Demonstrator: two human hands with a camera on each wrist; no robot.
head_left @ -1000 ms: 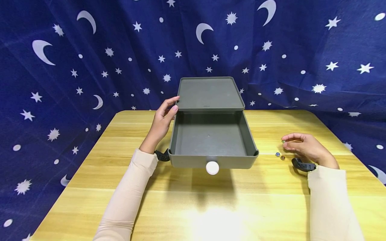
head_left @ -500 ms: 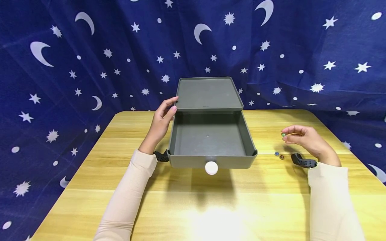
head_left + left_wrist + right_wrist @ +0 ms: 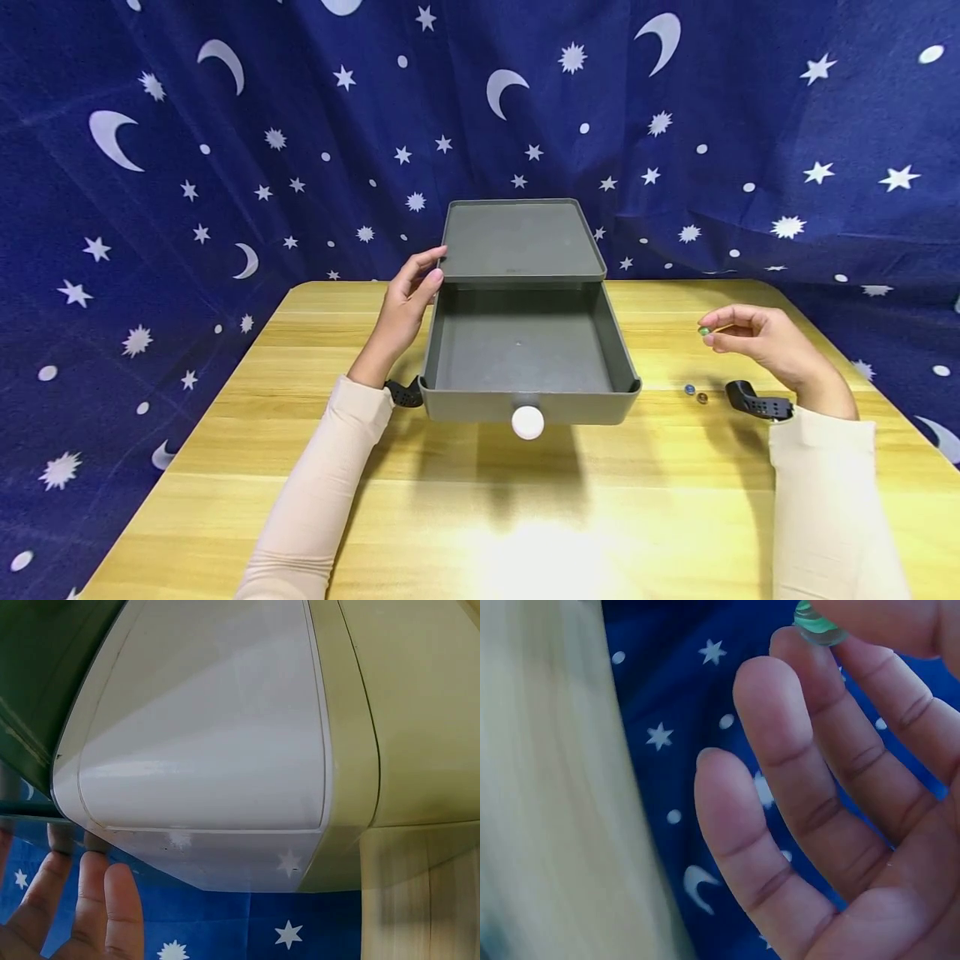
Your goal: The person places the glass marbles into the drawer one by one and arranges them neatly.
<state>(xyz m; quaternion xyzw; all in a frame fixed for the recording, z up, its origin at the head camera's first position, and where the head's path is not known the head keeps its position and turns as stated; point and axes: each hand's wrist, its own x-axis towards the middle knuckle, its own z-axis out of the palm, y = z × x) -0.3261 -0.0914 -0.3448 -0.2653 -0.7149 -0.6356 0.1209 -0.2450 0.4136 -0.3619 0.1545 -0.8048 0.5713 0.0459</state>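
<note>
In the head view, a grey drawer box point(image 3: 523, 237) stands on the table, its drawer point(image 3: 525, 407) pulled out towards me; I see nothing inside. A round white knob point(image 3: 528, 422) sits on the drawer front. My left hand point(image 3: 401, 312) touches the box's left side near the top edge; in the left wrist view its fingers point(image 3: 90, 892) are fairly straight against the side. To the right, my right hand point(image 3: 772, 346) pinches a green glass marble point(image 3: 817, 626) between thumb and fingertips, above the table. Below it lie a blue marble point(image 3: 689, 389) and a brown marble point(image 3: 702, 398).
The wooden table point(image 3: 247, 467) reaches back to a blue curtain point(image 3: 337, 108) with white moons and stars. A black wrist strap device point(image 3: 757, 402) is on the right wrist, another point(image 3: 405, 392) on the left.
My right hand has lifted the green marble up off the tabletop, away from the two other marbles. The left hand keeps its place on the box, and the drawer has not moved.
</note>
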